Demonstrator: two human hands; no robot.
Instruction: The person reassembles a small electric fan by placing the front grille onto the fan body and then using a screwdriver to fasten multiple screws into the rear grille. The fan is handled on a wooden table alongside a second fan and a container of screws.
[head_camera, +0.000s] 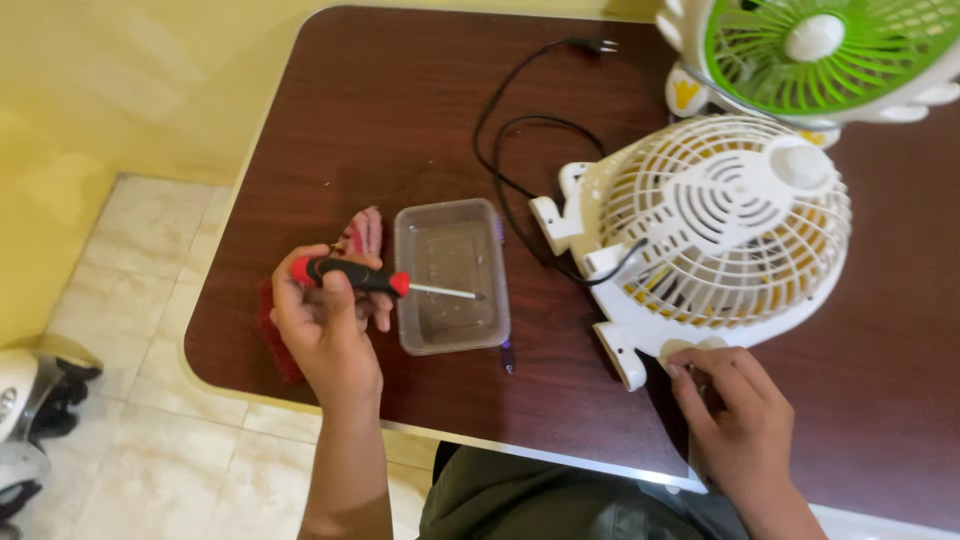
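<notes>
Left hand (325, 320) grips a red-and-black screwdriver (365, 278) at centre-left, its tip over an apparently empty clear tray (452, 276). Right hand (735, 410) pinches the white fan's (715, 225) base, lower right; grille looks still attached, so disassembly seems barely begun.

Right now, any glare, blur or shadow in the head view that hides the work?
Head view: mostly sharp, evenly lit; slight blur on the left hand holding the screwdriver; mild sheen on the clear plastic tray; soft shadow under the white fan by the right hand.
</notes>
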